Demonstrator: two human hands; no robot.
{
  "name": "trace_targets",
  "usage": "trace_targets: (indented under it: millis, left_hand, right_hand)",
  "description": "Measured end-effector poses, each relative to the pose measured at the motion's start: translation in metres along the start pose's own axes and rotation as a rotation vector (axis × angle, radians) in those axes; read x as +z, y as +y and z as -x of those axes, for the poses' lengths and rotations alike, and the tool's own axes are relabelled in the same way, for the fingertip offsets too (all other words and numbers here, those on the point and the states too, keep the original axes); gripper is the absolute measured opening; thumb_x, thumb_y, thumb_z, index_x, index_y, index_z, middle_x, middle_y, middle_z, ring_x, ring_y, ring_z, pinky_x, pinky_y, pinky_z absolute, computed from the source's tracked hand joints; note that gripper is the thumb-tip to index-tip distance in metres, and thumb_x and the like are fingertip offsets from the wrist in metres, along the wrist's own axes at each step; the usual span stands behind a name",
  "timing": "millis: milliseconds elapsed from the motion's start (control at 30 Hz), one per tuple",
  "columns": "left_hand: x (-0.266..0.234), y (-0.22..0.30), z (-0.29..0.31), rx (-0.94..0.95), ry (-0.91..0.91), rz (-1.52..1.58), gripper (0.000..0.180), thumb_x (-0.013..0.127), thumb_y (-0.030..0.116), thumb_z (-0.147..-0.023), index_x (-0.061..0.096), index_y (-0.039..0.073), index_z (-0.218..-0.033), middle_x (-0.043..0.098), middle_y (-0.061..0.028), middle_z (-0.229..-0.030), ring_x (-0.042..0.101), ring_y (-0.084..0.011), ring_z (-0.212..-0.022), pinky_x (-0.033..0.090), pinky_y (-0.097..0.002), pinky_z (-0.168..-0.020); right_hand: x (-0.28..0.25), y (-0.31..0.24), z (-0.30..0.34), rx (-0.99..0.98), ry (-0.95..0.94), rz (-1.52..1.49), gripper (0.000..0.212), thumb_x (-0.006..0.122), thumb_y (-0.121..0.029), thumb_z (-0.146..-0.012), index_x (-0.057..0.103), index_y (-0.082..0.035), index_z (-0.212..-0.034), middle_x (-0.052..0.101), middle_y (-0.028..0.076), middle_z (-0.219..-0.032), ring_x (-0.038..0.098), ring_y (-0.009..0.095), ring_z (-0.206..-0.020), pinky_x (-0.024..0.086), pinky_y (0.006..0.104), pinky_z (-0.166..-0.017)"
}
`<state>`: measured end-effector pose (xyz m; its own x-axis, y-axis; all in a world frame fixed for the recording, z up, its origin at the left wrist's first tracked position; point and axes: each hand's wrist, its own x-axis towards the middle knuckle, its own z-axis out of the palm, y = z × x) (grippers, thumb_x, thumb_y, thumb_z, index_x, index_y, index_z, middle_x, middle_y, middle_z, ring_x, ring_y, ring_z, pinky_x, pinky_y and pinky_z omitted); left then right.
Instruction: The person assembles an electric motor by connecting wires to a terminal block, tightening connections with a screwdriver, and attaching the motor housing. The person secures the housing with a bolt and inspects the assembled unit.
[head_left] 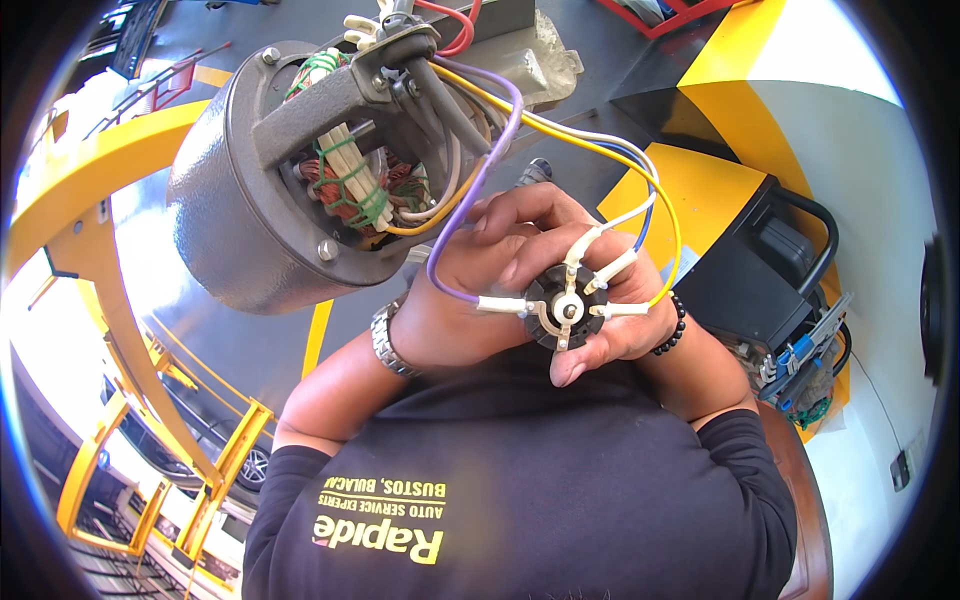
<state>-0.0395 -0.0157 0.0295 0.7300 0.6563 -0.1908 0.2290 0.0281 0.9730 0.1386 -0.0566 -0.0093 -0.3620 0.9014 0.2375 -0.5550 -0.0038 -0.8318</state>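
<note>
At ten o'clock of the view, a grey motor [215,200] is seen, its copper coil [325,195] exposed at one end. From beside it, a purple wire [470,200] is led down to the nine o'clock side of a round black switch [568,308]. At about ten o'clock of the switch, the left hand [460,280] is placed; its fingertips are hidden, so whether anything is gripped by it cannot be judged. The switch is held face up by the right hand [640,287], closed on it from three o'clock, with the thumb [590,355] at five. A white wire [650,175], a blue wire [649,210] and a yellow wire [678,235] are led in between twelve and three; the metal tab [563,338] at six seems bare. Wiring or checking of the switch appears to be in hand. For the next move, a steady grip and slack wires would be called for.
</note>
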Motion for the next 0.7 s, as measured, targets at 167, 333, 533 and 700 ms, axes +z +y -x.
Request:
trace_targets:
  millis: [167, 333, 533, 700]
  left_hand:
    - [-0.009, -0.008, 0.004, -0.014, -0.016, 0.124, 0.04, 0.08, 0.011, -0.079, 0.069, 0.01, -0.118, 0.067, -0.0076, -0.121, 0.063, -0.0243, -0.117, 0.046, -0.041, -0.103]
    - [-0.007, -0.015, 0.01, -0.165, -0.003, 0.372, 0.033, 0.073, 0.02, -0.089, 0.072, 0.01, -0.12, 0.068, -0.0081, -0.121, 0.061, -0.0241, -0.12, 0.045, -0.0414, -0.103]
    - [-0.013, -0.023, 0.011, -0.076, -0.06, 0.356, 0.032, 0.071, 0.02, -0.089, 0.07, 0.009, -0.12, 0.067, -0.0092, -0.119, 0.062, -0.0247, -0.115, 0.047, -0.0399, -0.1]
    - [-0.016, -0.026, 0.014, 0.005, -0.086, 0.275, 0.033, 0.072, 0.016, -0.087, 0.069, 0.008, -0.119, 0.068, -0.0095, -0.116, 0.063, -0.0245, -0.11, 0.048, -0.0384, -0.097]
  right_hand:
    - [-0.001, 0.012, 0.001, -0.08, 0.02, -0.034, 0.063, 0.092, -0.034, -0.069, 0.065, -0.004, -0.117, 0.047, 0.021, -0.135, 0.043, 0.038, -0.133, 0.029, 0.0502, -0.113]
    - [-0.006, 0.0, -0.008, -0.077, -0.026, -0.002, 0.054, 0.092, -0.025, -0.069, 0.068, -0.003, -0.113, 0.05, 0.019, -0.134, 0.048, 0.032, -0.126, 0.038, 0.0451, -0.106]
    - [-0.001, 0.001, -0.006, -0.023, -0.017, -0.097, 0.056, 0.093, -0.032, -0.068, 0.07, -0.005, -0.111, 0.048, 0.019, -0.134, 0.05, 0.035, -0.124, 0.04, 0.0461, -0.105]
    - [0.001, 0.009, -0.009, -0.106, -0.016, -0.068, 0.058, 0.093, -0.034, -0.068, 0.071, -0.004, -0.112, 0.053, 0.016, -0.128, 0.052, 0.031, -0.122, 0.043, 0.0437, -0.104]
